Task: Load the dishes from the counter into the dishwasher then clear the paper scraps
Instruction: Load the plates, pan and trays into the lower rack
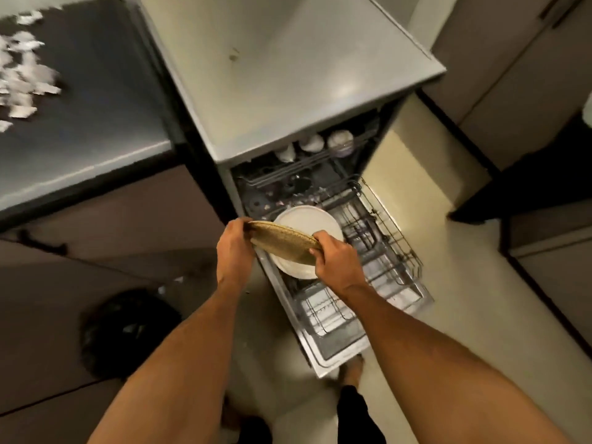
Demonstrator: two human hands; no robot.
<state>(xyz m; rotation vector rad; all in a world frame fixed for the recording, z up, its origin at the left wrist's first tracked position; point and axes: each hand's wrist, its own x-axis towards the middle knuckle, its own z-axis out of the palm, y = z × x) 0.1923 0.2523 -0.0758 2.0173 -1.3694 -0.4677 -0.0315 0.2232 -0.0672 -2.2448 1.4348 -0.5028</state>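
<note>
The person stands over the open dishwasher (320,193) with its lower rack (378,251) pulled out, and both hands are grasping one brown plate (282,243) by opposite edges: the left hand (235,243) curls round the rim on the side nearer the dark worktop, the right hand (336,256) pinches the rim on the far side from it. The brown plate hangs tilted just above the lower rack, in front of a white plate (307,222) that already stands in the rack at its end nearest the dishwasher's opening. The brown plate looks stiff and speckled, like stoneware, so I judge it fairly heavy for its size, hard and breakable if knocked against the white plate or the wire prongs; its glaze may be slippery, and the rim, where the hands already have it, seems the sensible place to hold. Cups or bowls (314,144), blurred, sit in the upper rack under the dishwasher's top. Off to the left of the dishwasher, white paper scraps (25,78) lie strewn on the dark worktop (105,123); they should be light and limp, easy to gather. A dark bin bag (128,328) sits on the floor below that worktop. No brand, label or writing can be read anywhere.
</note>
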